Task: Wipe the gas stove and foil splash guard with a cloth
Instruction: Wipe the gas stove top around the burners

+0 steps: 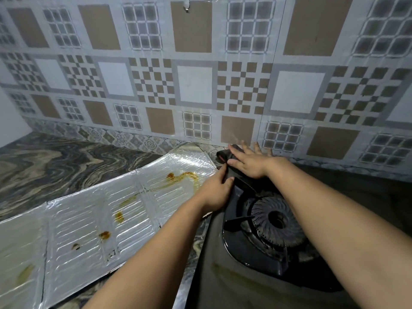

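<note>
Right hand (249,162) lies flat, fingers spread, pressing the dark cloth (225,156) onto the back left corner of the gas stove (225,284), right by the tiled wall (200,81). Left hand (215,192) curls its fingers round the cloth's near edge. Foil splash guard (89,221) lies flat on the desk (55,161) just left (brown stains showing).

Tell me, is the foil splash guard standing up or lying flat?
Lying flat. The foil splash guard is spread open on the marbled counter left of the gas stove, brown stains facing up.
</note>
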`<state>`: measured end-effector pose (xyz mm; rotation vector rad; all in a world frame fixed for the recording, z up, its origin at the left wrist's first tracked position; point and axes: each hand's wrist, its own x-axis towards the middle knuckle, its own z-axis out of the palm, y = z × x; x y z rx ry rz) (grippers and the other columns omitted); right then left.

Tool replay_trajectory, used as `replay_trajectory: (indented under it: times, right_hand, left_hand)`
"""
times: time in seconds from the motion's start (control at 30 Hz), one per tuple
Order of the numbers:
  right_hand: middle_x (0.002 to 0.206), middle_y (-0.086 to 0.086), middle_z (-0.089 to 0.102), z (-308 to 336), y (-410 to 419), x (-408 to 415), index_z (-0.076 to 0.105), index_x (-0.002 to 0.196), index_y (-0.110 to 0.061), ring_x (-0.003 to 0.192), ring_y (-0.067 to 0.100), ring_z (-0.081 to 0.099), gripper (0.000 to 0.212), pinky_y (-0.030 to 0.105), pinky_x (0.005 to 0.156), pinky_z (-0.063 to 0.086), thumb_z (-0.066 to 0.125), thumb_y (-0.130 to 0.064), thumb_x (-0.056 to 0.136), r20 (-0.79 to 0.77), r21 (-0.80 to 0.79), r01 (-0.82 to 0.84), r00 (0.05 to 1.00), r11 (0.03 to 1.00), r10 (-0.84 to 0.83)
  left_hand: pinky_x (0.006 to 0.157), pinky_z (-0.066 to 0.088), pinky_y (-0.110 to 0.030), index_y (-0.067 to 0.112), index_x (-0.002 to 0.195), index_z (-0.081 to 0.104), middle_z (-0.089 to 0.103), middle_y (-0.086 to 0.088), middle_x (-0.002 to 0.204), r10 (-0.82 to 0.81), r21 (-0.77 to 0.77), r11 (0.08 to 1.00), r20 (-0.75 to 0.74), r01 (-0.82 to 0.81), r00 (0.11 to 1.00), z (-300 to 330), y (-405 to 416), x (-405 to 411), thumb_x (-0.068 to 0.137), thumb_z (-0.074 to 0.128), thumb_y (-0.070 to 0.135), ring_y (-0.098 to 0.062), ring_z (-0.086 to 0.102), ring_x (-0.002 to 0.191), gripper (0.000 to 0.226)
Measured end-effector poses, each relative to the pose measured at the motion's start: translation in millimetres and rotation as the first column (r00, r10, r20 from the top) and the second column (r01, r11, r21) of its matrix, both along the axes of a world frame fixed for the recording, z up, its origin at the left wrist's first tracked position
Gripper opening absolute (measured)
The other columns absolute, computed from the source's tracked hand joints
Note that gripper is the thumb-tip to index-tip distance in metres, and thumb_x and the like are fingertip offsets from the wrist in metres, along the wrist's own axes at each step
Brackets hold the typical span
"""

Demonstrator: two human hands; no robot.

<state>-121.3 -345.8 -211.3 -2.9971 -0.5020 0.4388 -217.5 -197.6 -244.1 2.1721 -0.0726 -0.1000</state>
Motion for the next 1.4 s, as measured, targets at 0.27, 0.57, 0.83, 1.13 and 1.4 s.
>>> replay_trajectory:
  times: [0.27,0.57,0.83,1.13,1.4]
  right_hand:
    - [0.163,0.003,-0.017,8.3,-2.7,-4.5,-0.014,0.152,-0.039,0.149,0.033,-0.013,0.068,0.065,0.114,-0.004,0.013,-0.066,0.096,-0.005,-0.122,0.149,0.989,0.981,-0.151]
    - [0.162,0.005,-0.019,3.4,-26.8,11.6,-0.013,0.153,-0.036,0.148,0.037,-0.014,0.077,0.064,0.116,0.001,0.013,-0.073,0.091,-0.044,-0.179,0.244,0.966,0.953,-0.255]
    - [0.16,0.003,-0.024,10.0,-44.9,19.6,-0.016,0.15,-0.042,0.146,0.043,-0.016,0.079,0.062,0.116,-0.005,0.016,-0.078,0.087,-0.162,-0.164,0.321,0.924,0.933,-0.346]
    - [0.16,0.013,-0.021,16.5,-50.6,18.0,-0.019,0.151,-0.037,0.147,0.043,-0.008,0.077,0.054,0.118,-0.001,0.018,-0.071,0.093,-0.203,-0.165,0.307,0.92,0.937,-0.337]
    - [0.16,0.005,-0.025,10.4,-40.7,8.2,-0.017,0.149,-0.043,0.144,0.042,-0.022,0.072,0.063,0.116,-0.006,0.02,-0.07,0.093,-0.152,-0.129,0.31,0.933,0.942,-0.328]
  left_hand:
    - [0.1,0.016,-0.006,0.01,0.157,0.014,0.025,-0.009,0.162,-0.17,0.138,0.976,-0.015,0.17,0.985,7.9,4.4,18.3,0.105,0.039,0.013,-0.022,0.022,0.15,0.058]
    - [0.12,-0.006,-0.029,0.008,0.158,-0.004,-0.01,-0.015,0.166,-0.285,0.399,0.873,-0.052,0.281,0.957,6.6,-1.2,57.9,0.107,0.035,0.036,-0.027,-0.012,0.153,0.07]
    - [0.122,0.002,-0.058,0.024,0.16,0.0,-0.019,-0.009,0.165,-0.326,0.583,0.756,-0.059,0.298,0.943,4.8,-11.1,88.5,0.101,0.029,0.058,-0.031,-0.022,0.151,0.074]
    - [0.123,0.005,-0.056,0.017,0.158,-0.009,-0.006,-0.007,0.168,-0.344,0.518,0.803,-0.002,0.295,0.939,1.0,-19.0,101.9,0.095,0.039,0.066,-0.031,-0.012,0.153,0.093]
    - [0.123,0.021,-0.039,0.018,0.155,-0.02,0.01,-0.011,0.167,-0.174,0.014,0.985,0.058,0.174,0.983,-12.4,-17.5,96.4,0.078,0.079,0.051,-0.024,0.016,0.153,0.129]
